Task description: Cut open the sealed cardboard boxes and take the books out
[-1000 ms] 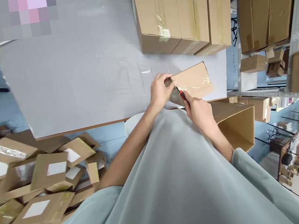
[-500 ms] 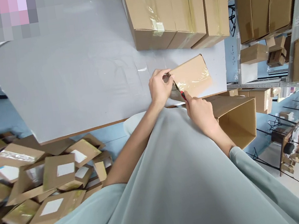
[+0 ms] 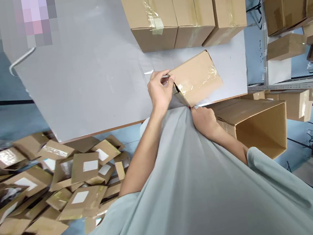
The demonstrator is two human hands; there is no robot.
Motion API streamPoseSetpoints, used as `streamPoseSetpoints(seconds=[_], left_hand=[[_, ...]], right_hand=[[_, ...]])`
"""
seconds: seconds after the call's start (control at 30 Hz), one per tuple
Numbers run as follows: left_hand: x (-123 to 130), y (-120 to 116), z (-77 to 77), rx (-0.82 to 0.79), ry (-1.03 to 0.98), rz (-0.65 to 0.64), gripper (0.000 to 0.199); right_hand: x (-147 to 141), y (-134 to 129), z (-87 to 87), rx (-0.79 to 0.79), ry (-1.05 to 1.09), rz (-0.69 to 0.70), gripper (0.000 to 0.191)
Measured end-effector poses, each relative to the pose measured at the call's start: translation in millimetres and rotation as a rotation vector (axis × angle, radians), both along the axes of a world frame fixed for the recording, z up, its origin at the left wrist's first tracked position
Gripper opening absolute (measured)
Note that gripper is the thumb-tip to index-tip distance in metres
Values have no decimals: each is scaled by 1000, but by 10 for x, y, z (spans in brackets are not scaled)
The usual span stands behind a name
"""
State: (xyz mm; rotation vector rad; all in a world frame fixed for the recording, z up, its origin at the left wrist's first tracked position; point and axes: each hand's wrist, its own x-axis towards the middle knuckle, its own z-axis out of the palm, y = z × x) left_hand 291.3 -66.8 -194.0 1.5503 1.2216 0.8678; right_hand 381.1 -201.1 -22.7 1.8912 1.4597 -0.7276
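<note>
On the near side of the white table lies a small cardboard box [image 3: 197,76], set at an angle, with shiny clear tape across its top and near side. My left hand [image 3: 160,91] pinches the far corner of its left end between thumb and fingers, where a dark gap shows along the edge. Low at the box's near left corner, my right hand [image 3: 205,121] is closed around a red and black utility knife [image 3: 189,107]. Only a bit of red shows; the blade is hidden behind the shirt and hand.
Large taped cartons [image 3: 173,32] stand along the table's far side. An open empty carton [image 3: 260,133] sits below the table edge at right. Many discarded boxes [image 3: 84,167] are heaped on the floor at left. Shelving with cartons [image 3: 285,46] is at far right.
My right hand has drawn the knife down along the box's left end toward my body. A gap now shows at that end. My left hand keeps its hold, and the view has shifted.
</note>
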Motion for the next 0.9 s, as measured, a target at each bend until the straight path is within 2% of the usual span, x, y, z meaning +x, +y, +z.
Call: streamPoseSetpoints(seconds=[0.07,0.17,0.27,0.37,0.53,0.9], left_hand=[[-3,-5,-25,-8,17,5,30],[-2,0,-34,-14,24,17,31],[7,1,-7,-22,25,34,29],[9,-5,17,-27,28,41,29],[-9,-1,-11,-21,-16,27,32],[-14,28,-11,-29,-83,-11,24]], right_hand=[[80,-38,57,3,41,10,49],[155,-101,250,55,141,61,55],[193,-116,356,157,120,21,61],[220,-68,275,218,40,-37,63],[201,-28,94,187,22,-36,61],[-104,-9,181,170,-117,-89,60]])
